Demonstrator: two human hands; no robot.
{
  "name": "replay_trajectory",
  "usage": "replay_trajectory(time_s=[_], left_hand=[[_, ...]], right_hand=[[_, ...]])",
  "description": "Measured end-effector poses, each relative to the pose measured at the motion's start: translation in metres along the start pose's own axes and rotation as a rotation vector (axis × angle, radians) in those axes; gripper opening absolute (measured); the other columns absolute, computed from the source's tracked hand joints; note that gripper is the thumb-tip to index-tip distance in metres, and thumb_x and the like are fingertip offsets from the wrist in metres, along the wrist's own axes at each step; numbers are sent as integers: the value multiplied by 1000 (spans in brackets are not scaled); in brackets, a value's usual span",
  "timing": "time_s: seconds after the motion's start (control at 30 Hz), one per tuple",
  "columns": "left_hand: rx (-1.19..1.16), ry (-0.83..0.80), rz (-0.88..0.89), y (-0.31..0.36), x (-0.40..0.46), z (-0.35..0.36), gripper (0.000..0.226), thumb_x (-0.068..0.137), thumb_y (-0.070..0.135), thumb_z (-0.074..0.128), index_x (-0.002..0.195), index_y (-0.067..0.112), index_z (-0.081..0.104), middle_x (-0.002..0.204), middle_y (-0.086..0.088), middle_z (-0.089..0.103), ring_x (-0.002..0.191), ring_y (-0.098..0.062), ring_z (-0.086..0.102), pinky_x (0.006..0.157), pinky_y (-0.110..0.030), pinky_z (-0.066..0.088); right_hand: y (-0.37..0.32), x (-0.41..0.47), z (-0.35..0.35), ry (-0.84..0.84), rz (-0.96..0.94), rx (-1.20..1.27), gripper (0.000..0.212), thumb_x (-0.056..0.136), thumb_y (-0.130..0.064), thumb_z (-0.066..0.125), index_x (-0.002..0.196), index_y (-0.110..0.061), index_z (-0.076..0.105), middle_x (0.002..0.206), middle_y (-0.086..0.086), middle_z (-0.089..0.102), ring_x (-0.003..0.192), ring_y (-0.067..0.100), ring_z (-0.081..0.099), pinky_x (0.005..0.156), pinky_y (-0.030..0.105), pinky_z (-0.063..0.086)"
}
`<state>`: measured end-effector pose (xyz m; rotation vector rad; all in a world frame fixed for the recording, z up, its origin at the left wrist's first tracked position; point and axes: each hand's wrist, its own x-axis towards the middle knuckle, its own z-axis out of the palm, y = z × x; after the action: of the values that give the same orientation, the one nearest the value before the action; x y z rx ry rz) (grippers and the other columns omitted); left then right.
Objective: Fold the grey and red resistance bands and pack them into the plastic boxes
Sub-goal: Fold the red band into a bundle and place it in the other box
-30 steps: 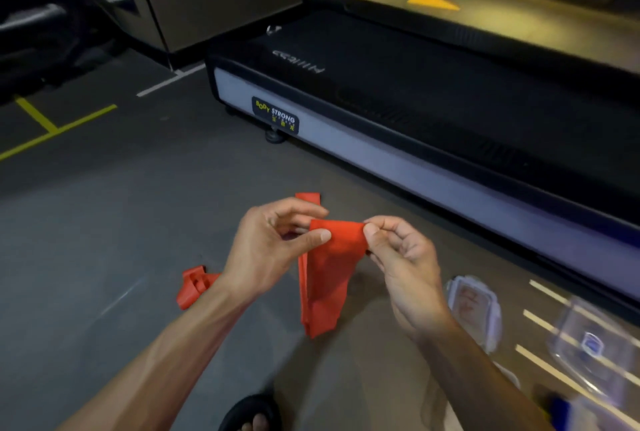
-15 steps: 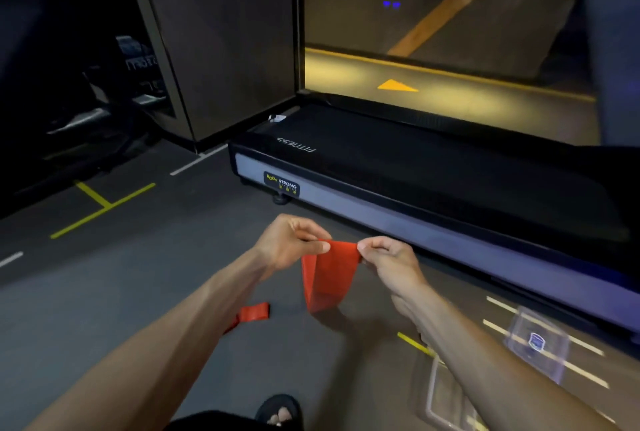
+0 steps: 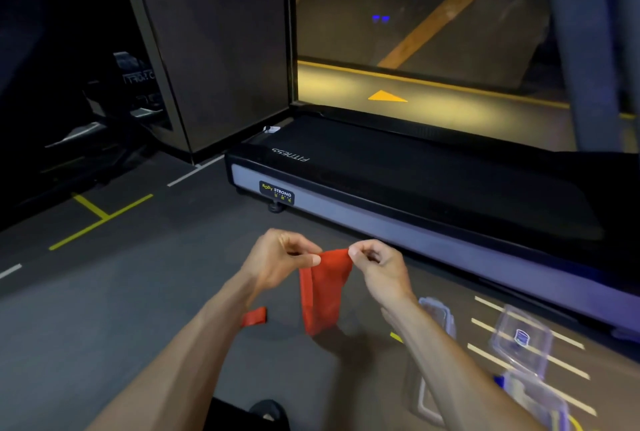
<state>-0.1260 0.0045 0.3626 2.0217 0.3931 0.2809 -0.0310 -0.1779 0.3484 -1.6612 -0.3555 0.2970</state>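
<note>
A black treadmill [image 3: 415, 181] with a grey side rail lies across the floor [image 3: 104, 309] just beyond my hands. To my right, clear plastic boxes [image 3: 523, 344] and a lid [image 3: 438, 313] sit on the floor by white stripes; my right forearm covers part of them. A second red band [image 3: 254, 317] lies on the floor, partly hidden behind my left forearm. My left hand [image 3: 277, 259] pinches one top corner of the red resistance band [image 3: 323, 292] between thumb and curled fingers, and my right hand [image 3: 375, 266] pinches the other corner. The band hangs above the floor between my hands, doubled over, its left edge showing a folded layer, its lower end narrowing.
</note>
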Motion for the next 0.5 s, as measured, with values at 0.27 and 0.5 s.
replay_trajectory(time_s=[0.27, 0.5], left_hand=[[-269, -46, -54, -6, 3, 1, 15, 86, 0, 77, 99, 8, 79, 75, 2, 70, 74, -5, 66, 76, -17, 53], [-329, -38, -28, -14, 4, 3, 16, 88, 0, 75, 90, 15, 79, 76, -7, 64, 75, -14, 59, 77, -26, 53]], right_hand=[[-4, 10, -5, -64, 176, 58, 15, 94, -8, 70, 82, -16, 74, 73, -8, 71, 68, 1, 62, 72, 18, 46], [-6, 11, -2, -60, 259, 15, 15, 94, -14, 70, 80, -20, 73, 83, -4, 73, 83, 10, 64, 73, 28, 47]])
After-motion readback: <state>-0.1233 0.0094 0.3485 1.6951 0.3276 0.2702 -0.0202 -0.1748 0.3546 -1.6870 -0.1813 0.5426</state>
